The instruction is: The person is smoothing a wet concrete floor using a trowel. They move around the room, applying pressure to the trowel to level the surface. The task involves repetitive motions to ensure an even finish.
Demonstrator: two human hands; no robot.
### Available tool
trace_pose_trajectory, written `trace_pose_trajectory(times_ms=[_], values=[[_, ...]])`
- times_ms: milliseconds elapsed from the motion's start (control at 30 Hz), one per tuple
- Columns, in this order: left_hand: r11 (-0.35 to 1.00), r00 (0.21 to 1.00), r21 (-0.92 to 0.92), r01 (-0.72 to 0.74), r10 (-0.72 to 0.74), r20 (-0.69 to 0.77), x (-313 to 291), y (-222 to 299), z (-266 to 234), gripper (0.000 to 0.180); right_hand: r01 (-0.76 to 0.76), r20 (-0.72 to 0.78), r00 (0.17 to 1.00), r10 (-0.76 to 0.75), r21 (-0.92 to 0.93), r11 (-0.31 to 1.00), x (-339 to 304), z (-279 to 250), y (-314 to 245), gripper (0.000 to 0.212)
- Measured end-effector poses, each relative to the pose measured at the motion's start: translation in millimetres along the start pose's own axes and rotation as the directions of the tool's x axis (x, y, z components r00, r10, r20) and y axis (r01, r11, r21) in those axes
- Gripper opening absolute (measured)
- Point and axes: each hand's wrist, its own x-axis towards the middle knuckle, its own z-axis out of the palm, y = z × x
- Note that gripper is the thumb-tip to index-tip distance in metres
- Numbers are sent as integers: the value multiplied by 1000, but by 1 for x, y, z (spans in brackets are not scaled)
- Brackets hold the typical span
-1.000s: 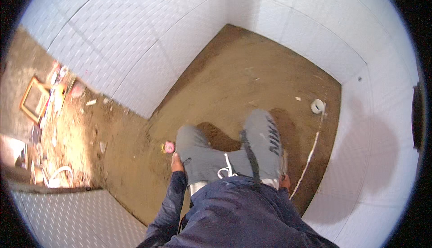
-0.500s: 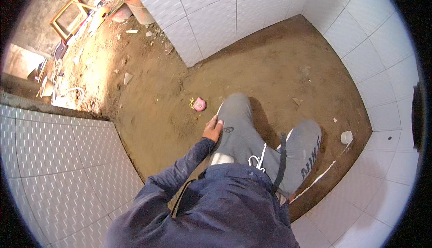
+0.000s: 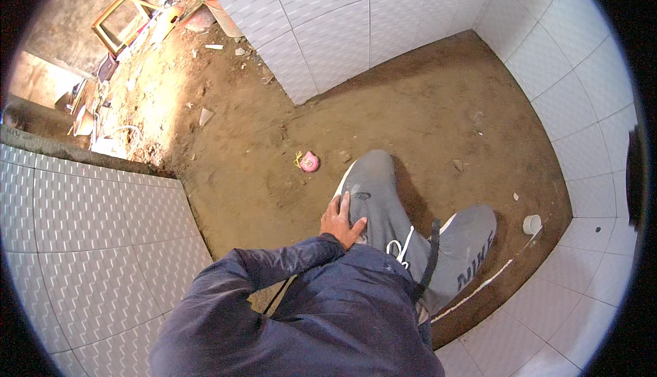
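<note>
**Left hand resting on thigh, bare dirt floor in tiled corner**

Left hand (image 3: 341, 221) lies flat on the left thigh (image 3: 373, 192) of grey trousers, fingers spread and relaxed, palm down; it grasps nothing. Dark blue sleeve (image 3: 274, 264) runs back from it toward 7 o'clock. Right hand not seen; hidden below the dark jacket, so its grip cannot be told. Both knees bent, the right leg (image 3: 465, 247) at about 4 o'clock from the hand.

Floor (image 3: 424, 110) is bare brown earth, uneven, with small stones and chips. White textured wall tiles (image 3: 356, 28) enclose it at 12 o'clock and along the right side; another tiled face (image 3: 89, 240) stands at 9 o'clock. A thin white strip (image 3: 479, 288) lies along the floor edge at 4 o'clock, with a small white cup-like piece (image 3: 532, 224) near it. Beyond the tiled corner, at 10 to 11 o'clock, rubble and a wooden frame (image 3: 123, 18) lie in a brighter patch.

Nearest loose object: small pink round thing (image 3: 308, 163) with a bit of yellow at its side, on the dirt at 11 o'clock from the hand, near but apart from it, just beside the knee.
</note>
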Motion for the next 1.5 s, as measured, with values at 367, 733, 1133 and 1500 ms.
trace_pose_trajectory(times_ms=[367, 733, 1133, 1500], values=[[984, 992, -128, -122, 124, 10, 12, -17, 17, 84, 80, 44, 996, -79, -22, 997, 41, 35, -93, 55], [974, 974, -121, -193, 205, 92, 17, -29, 31, 78, -226, 135, 966, 222, 14, 974, 28, 70, -3, 55], [985, 981, -89, -147, 157, 117, 27, -36, 26, 79, -260, -197, 916, 350, 373, 890, 2, 51, -32, 79], [982, 977, -72, -177, 184, 112, 31, -43, 32, 80, -310, -351, 860, 371, 219, 925, 39, -25, -73, 61]])
